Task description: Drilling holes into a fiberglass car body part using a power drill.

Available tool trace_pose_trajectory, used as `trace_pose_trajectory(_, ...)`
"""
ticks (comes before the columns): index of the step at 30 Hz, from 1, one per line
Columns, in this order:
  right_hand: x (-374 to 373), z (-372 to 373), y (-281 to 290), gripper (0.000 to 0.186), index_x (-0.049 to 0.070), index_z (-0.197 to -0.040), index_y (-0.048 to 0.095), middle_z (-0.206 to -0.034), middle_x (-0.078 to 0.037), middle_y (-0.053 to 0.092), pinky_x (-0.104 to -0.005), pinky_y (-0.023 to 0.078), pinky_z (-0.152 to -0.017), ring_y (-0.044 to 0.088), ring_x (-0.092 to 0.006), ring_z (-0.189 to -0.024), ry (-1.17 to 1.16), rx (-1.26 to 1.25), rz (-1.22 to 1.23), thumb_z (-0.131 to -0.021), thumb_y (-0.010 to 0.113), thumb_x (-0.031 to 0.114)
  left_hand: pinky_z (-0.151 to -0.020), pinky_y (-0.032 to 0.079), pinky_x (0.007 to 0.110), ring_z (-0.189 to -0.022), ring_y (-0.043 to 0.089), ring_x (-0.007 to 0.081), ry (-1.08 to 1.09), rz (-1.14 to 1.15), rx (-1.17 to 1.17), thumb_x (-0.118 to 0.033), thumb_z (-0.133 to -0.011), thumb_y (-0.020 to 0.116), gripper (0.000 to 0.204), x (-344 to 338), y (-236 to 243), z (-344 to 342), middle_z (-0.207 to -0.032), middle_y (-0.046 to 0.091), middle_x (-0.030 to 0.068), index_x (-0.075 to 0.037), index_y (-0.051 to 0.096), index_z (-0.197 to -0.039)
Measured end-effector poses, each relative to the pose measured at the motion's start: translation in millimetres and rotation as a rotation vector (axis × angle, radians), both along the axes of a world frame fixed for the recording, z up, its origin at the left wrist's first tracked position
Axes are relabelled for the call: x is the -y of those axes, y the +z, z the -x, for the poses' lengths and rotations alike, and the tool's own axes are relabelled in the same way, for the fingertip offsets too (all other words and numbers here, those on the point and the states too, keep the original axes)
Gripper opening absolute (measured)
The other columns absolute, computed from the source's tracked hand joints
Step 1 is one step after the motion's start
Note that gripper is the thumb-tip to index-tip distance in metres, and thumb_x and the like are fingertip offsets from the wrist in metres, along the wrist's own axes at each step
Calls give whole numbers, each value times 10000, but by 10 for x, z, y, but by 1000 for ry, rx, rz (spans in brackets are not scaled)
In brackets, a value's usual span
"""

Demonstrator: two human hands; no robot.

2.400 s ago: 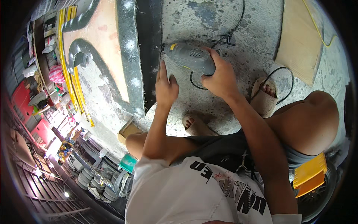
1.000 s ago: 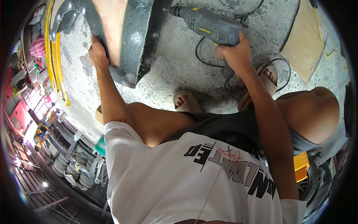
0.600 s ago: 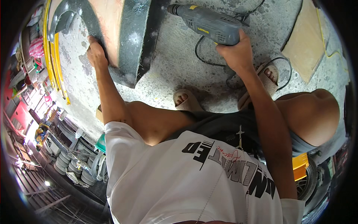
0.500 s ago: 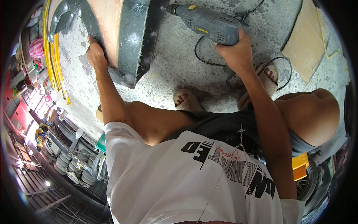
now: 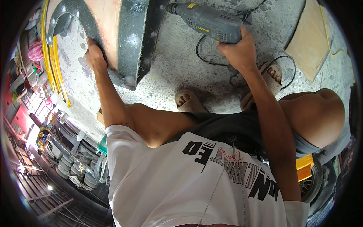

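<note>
My right hand (image 5: 242,53) is closed around the rear grip of a grey corded power drill (image 5: 211,25). The drill lies nearly level, its black chuck (image 5: 172,8) pointing left at the edge of a large curved panel (image 5: 133,39). That panel is dark grey and glossy with a beige area, and has an arched cut-out at its left; its far part runs out of view. My left hand (image 5: 96,56) grips the rim of the arch, thumb on the inner side, other fingers hidden beneath. No bit can be made out in the chuck.
Black drill cable (image 5: 211,60) loops over the rough concrete floor (image 5: 170,72) near my sandalled feet. A tan board (image 5: 311,41) lies at the right, with a yellow cord (image 5: 328,38) on it. Yellow strips (image 5: 56,72) lie left. A wheel (image 5: 312,185) stands lower right.
The drill and my right hand have shifted very slightly left and up. My left hand has moved slightly left, still on the panel's rim. The necklace pendant has swung down toward my shirt.
</note>
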State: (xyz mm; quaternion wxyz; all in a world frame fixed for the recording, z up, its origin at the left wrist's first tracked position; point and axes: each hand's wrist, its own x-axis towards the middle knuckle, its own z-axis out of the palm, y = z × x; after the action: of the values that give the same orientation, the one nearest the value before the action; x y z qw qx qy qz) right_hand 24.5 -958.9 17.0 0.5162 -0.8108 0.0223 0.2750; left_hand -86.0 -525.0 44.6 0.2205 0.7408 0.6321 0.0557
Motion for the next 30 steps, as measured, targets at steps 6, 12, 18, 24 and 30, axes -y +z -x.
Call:
trace_pose_trajectory(6,-43,-82,4,731,-45,-1354,560,-1103,-259,713,-392,539,-902,703,-389,-1040,78,117,87,-666,729,133,-1057,442,372,-1222,613,310,4,1,17,-554,-1031,442,745,11,-26,26,-1366,625,218,103,575,-1355)
trace_pose_trajectory(12,-41,-270,120,675,-9,-1311,601,-1063,-237,725,-393,546,-882,715,-368,-1010,103,42,79,-664,731,133,-1045,451,370,-1201,620,306,23,15,52,-537,-1032,462,730,20,-4,14,-1353,632,212,111,577,-1348)
trace_pose_trajectory(18,-17,-265,60,609,30,-1256,636,-1032,-204,735,-385,555,-857,727,-342,-967,104,39,56,-665,746,129,-1038,455,365,-1200,620,297,1,43,99,-522,-1038,456,729,-114,-121,82,-1353,631,214,128,564,-1349)
trace_pose_trajectory(24,-48,-225,64,656,-3,-1295,614,-1066,-218,731,-386,555,-867,725,-351,-990,104,96,112,-669,757,134,-1073,419,443,-1231,600,409,10,-27,6,-640,-990,415,792,-129,-116,84,-1304,649,267,58,654,-1280)
trace_pose_trajectory(30,-71,-193,85,638,-2,-1296,612,-1076,-228,726,-408,556,-870,715,-375,-1009,106,142,143,-682,721,132,-1084,414,440,-1253,589,405,28,-23,9,-630,-994,412,791,40,-20,11,-1322,639,266,67,644,-1288)
